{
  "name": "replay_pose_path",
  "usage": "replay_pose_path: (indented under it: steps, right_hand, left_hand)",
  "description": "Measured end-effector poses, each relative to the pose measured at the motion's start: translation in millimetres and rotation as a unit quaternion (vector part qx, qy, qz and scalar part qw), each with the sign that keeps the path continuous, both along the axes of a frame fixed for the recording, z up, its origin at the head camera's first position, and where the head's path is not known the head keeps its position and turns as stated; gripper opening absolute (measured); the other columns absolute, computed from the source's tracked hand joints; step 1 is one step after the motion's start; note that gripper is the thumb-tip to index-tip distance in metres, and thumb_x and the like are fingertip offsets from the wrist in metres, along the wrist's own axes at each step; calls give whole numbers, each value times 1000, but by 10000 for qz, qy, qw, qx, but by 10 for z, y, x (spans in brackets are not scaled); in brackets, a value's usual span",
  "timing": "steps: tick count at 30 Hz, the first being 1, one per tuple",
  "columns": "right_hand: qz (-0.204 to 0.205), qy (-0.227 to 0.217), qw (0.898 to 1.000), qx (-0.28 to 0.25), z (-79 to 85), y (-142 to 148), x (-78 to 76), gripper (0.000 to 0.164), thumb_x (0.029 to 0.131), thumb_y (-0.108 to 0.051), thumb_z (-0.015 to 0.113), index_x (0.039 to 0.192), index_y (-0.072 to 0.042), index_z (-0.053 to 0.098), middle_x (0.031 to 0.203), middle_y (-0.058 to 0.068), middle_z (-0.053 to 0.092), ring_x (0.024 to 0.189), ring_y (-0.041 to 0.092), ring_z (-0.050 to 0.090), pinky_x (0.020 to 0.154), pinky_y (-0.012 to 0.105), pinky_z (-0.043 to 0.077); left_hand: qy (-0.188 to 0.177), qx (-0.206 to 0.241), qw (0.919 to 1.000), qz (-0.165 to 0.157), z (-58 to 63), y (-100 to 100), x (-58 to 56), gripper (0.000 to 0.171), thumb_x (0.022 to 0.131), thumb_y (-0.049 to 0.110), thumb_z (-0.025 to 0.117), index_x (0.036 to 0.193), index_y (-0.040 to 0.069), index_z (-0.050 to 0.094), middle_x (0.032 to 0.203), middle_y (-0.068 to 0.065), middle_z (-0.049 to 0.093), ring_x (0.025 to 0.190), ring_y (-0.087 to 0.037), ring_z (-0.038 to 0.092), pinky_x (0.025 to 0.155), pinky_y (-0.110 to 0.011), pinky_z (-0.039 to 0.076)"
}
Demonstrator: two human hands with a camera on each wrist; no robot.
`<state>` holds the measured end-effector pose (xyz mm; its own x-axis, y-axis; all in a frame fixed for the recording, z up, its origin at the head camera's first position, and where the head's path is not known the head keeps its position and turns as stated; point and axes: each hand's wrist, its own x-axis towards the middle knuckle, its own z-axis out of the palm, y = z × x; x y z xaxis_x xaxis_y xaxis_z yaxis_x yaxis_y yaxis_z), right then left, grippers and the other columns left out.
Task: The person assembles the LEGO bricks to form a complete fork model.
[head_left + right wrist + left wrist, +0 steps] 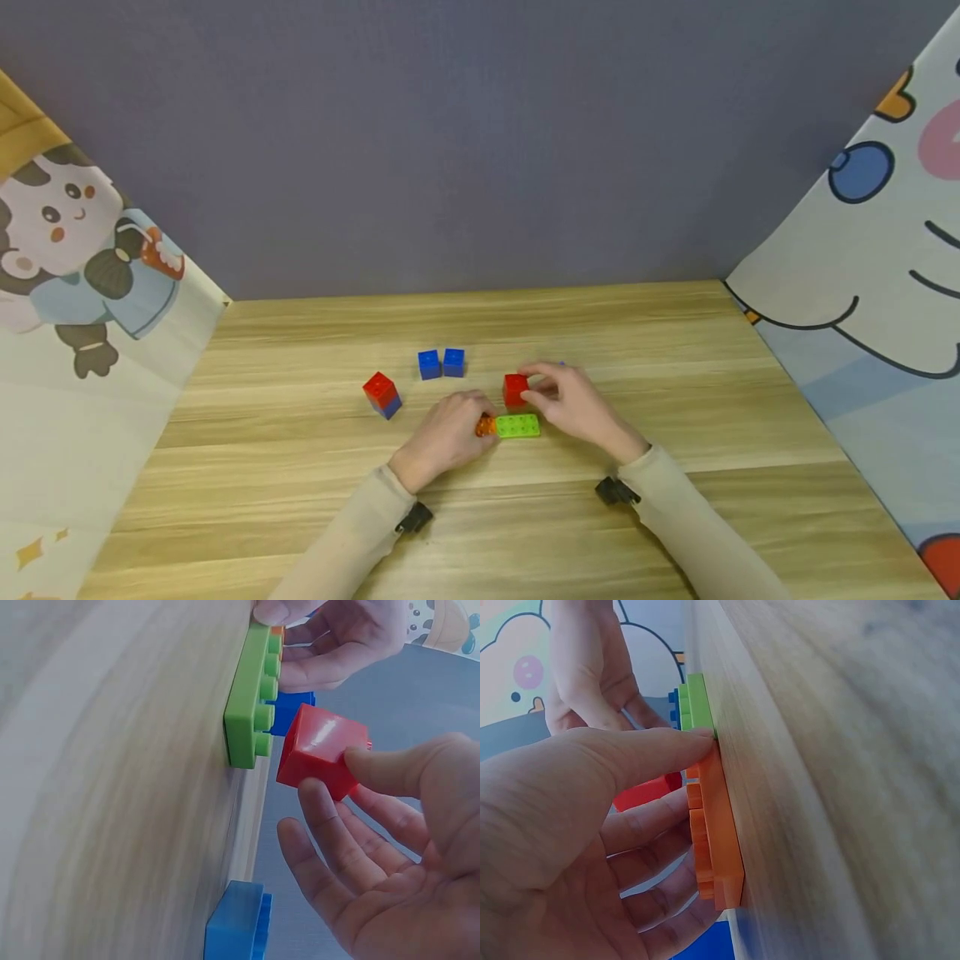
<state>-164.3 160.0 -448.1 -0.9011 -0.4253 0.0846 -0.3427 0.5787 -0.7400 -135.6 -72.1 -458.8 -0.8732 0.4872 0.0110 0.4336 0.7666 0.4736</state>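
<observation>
My left hand (452, 429) pinches a long orange toy brick (724, 832) flat on the table, thumb on one side and fingers on the other. End to end with it lies a light green studded brick (517, 426), just right of the left hand. Between thumb and fingertips, my right hand (576, 408) grips a red block (322, 746). In the right wrist view this block is tilted and held off the tabletop, close to the green brick. Most of the orange brick is hidden under the left hand in the head view.
Two blue blocks, one on the left (429, 365) and one on the right (453, 363), stand behind the left hand. Farther left, a red block (380, 388) sits on a blue-purple block (388, 407). Another blue brick (234, 922) is mostly hidden behind the right hand in the head view.
</observation>
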Motion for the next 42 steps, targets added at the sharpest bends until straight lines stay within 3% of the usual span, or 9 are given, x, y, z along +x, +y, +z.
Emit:
replay_pose_path:
  steps: [9,17,27,37,42]
  right_hand:
    - [-11,92,9999,108,10,89,141,38,101,-13,74,138,-6,69,119,10,79,99,18,78,86,36,65]
    - [34,171,9998,139,15,127,231,37,100,-13,75,136,-8,70,120,8,77,98,15,76,86,33,64]
    - [26,274,9994,198,-37,179,249,36,97,-15,78,133,-10,73,106,1,79,88,7,72,80,25,60]
    - [129,247,9993,229,-47,226,252,35,94,-14,82,128,-11,74,105,2,80,84,8,72,72,24,58]
    - [269,270,9990,212,-56,238,247,34,93,-12,83,127,-11,74,108,4,80,85,9,73,75,28,61]
  left_hand:
    - [-43,9,10000,22,8,11,-1,29,90,21,86,114,6,80,113,-5,76,102,-23,72,89,-38,60]
    - [-20,-23,10000,14,-4,-3,4,29,90,21,86,115,6,80,112,-5,77,103,-23,72,90,-38,61]
    - [2,27,10000,28,0,-1,7,30,90,21,86,115,6,80,113,-5,77,104,-24,72,91,-40,60]
    - [-70,59,9999,42,-6,-2,-4,30,90,20,86,115,6,80,113,-5,76,105,-24,72,92,-40,60]
    - [-108,82,9999,27,-10,-2,-8,30,90,21,86,116,6,80,113,-4,76,104,-23,72,91,-39,60]
